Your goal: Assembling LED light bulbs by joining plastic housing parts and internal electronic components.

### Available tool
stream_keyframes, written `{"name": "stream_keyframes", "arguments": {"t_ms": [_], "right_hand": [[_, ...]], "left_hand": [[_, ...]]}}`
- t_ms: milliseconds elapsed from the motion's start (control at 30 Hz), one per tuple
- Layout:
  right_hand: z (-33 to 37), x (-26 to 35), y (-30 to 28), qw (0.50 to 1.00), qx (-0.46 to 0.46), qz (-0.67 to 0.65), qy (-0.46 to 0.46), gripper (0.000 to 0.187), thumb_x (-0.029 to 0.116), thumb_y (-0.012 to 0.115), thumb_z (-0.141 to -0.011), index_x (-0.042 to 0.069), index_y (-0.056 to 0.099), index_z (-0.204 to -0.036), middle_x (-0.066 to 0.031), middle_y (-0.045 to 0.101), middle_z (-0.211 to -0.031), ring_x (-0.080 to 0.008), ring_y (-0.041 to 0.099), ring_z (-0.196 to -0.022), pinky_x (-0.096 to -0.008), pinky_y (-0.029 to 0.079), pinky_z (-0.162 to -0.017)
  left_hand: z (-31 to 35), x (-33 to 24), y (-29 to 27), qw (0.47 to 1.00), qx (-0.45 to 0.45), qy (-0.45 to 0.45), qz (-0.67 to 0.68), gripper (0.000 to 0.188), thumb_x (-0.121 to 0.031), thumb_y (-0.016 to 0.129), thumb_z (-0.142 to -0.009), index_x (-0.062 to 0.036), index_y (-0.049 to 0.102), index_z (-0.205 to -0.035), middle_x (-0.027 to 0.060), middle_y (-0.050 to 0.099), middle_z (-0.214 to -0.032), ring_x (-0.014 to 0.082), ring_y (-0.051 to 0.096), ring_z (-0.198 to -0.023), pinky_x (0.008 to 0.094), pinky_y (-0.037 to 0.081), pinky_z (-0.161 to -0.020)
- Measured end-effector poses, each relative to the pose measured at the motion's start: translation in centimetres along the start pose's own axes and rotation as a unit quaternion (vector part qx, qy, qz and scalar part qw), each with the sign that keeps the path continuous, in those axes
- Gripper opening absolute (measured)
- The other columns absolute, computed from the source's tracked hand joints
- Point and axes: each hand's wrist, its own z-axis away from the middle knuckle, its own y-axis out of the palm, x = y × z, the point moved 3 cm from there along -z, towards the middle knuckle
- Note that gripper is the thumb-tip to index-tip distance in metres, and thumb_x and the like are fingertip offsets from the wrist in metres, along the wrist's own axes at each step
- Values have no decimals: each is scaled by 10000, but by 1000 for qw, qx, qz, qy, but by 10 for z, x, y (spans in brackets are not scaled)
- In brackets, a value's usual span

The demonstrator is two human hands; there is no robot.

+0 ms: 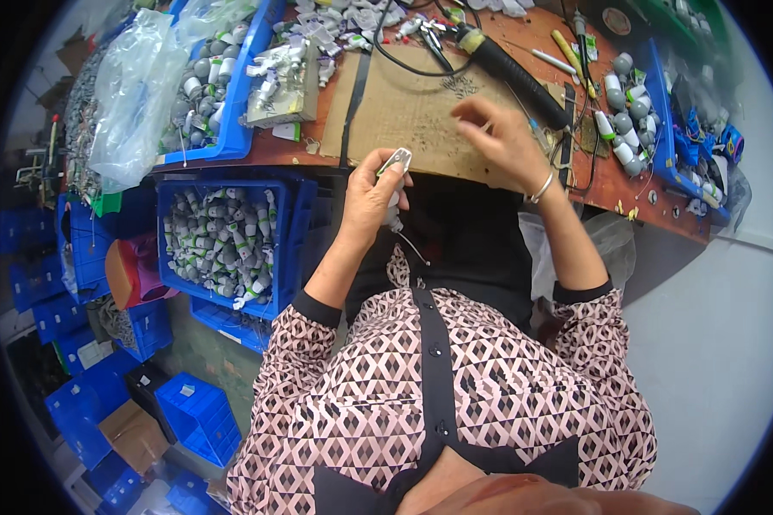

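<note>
My left hand (373, 199) is closed around a small grey device with a white end (397, 163), held at the near edge of the bench. A thin pale cord dangles from the device's lower end, and the fingers cover much of its body. Above the cardboard sheet (386, 99), my right hand (505, 142) has its thumb and forefinger apart, with nothing visible between them. Small dark screws (459, 86) lie scattered on the cardboard, beyond that hand. A black electric screwdriver (520, 77) with a cable lies to its upper right.
Blue bins of grey-and-white devices stand on the bench at left (242, 94) and right (657, 94); another full bin (167, 249) sits lower left. A box of small white parts (305, 103) stands beside the cardboard. Plastic bags (129, 103) drape over the left bin.
</note>
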Motion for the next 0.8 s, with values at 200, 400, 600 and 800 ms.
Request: {"name": "stream_keyframes", "arguments": {"t_ms": [200,400,600,800], "right_hand": [[-60,-3,-44,981,-74,158,-82,164,134,594,-840,16,614,-953,-113,652,-807,-214,627,-729,-306,473,-669],[-137,-9,-13,955,-80,244,-146,148,156,579,-844,31,617,-913,-132,652,-841,-282,630,-806,-375,487,-698],[-193,-19,28,860,-56,491,-123,193,122,536,-768,14,695,-789,-183,676,-863,-322,627,-892,-416,525,-717],[-210,-32,39,853,-65,516,-44,300,332,615,-798,56,658,-907,-147,650,-1000,-282,567,-1011,-410,478,-824]], "left_hand": [[-3,-4,-16,997,-10,6,72,187,-214,561,-914,-55,541,-1011,50,589,-745,104,543,-512,214,427,-479],[-12,-7,-23,994,-19,14,103,198,-217,558,-916,-56,533,-1030,45,580,-739,104,544,-512,216,434,-478],[-19,-14,-33,990,-41,30,132,212,-216,554,-917,-46,527,-1040,49,578,-748,106,542,-509,220,439,-479],[-17,-16,-45,987,-49,45,145,214,-213,549,-919,-46,524,-1051,46,578,-753,101,542,-510,218,440,-477]]}}
